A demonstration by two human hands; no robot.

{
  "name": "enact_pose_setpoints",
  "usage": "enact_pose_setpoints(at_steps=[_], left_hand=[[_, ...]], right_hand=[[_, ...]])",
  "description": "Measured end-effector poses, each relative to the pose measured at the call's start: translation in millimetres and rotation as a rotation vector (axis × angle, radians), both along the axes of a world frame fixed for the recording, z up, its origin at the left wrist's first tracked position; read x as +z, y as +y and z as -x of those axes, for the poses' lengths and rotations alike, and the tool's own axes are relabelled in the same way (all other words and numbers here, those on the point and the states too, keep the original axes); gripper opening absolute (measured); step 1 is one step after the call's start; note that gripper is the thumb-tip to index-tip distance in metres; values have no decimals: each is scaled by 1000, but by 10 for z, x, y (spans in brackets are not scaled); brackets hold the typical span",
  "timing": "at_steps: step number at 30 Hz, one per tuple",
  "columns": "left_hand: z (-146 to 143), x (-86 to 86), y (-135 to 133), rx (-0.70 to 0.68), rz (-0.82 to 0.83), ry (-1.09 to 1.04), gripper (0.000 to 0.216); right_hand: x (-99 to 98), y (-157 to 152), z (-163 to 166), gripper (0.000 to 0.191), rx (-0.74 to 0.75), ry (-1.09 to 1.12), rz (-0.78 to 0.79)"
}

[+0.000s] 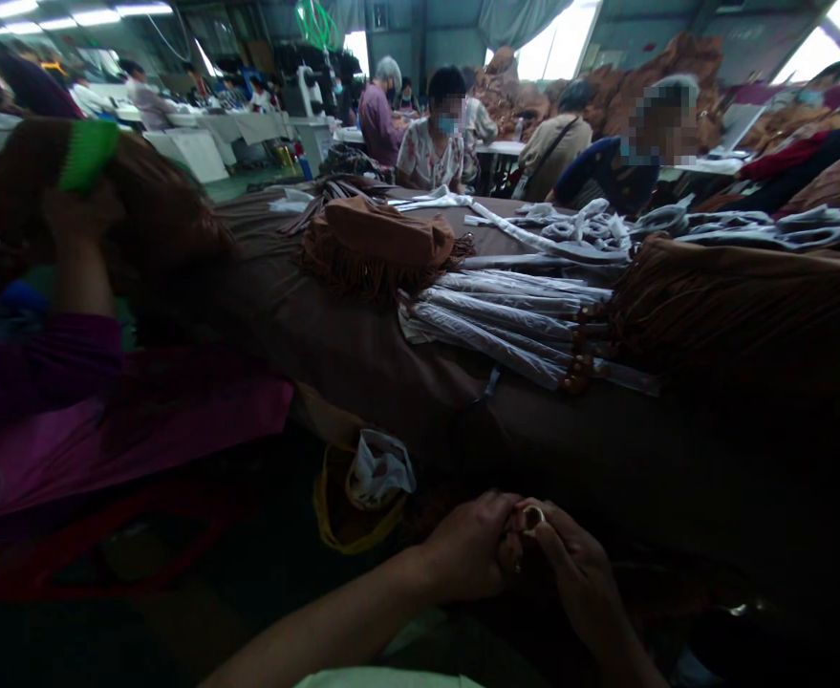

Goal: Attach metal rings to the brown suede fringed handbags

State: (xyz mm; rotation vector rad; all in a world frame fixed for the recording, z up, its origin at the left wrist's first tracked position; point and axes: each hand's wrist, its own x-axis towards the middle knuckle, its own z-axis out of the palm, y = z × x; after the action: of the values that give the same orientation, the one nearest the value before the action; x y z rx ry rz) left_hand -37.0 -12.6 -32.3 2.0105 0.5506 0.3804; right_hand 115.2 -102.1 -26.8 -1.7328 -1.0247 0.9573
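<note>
Low in front of my lap, my two hands meet in dim light. My right hand [578, 554] pinches a gold-coloured metal ring [541, 514] between thumb and fingers. Pressed against it from the other side, my left hand [471, 543] has its fingers curled closed. Whatever sits in the left fingers is too dark and hidden to make out. On the table beyond lie plastic-wrapped straps [495, 320] with brown, metal-studded ends. Behind them is a brown fringed bag [383, 234].
A co-worker's hand [79, 215] at left holds a green brush [88, 155] over brown fringe. Dark brown cloth [362, 334] covers the table. Another fringed brown piece [749, 287] lies at right. A yellow bag [348, 540] with white plastic hangs below the edge. Several people sit beyond.
</note>
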Motion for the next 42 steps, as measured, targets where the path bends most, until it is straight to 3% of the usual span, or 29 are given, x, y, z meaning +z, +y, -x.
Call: enact_pose_setpoints(at_steps=[7,14,23,27,34,39,42], left_hand=[[13,57,13,-7,59,-17,49],[17,57,17,-29,74,-1,51],[9,-44,-12,-3,38,11,38],[11,14,9,-11,54,7,47],[-10,-41,-41,-48,-3,30,22],[-2,-37,-16,-6,31,40,26],[1,11,24,4,48,40,27]], right_hand=[[-29,3,-35,48,-16,1,-23],[-41,-37,27,35,-32,-161,-1],[-42,31,53,41,32,139,-4],[-59,1,37,38,53,-57,-24],[-184,-29,31,30,48,-442,-170],[-221,-7,-20,34,124,-421,-146],[-265,-15,-52,43,29,-436,-140]])
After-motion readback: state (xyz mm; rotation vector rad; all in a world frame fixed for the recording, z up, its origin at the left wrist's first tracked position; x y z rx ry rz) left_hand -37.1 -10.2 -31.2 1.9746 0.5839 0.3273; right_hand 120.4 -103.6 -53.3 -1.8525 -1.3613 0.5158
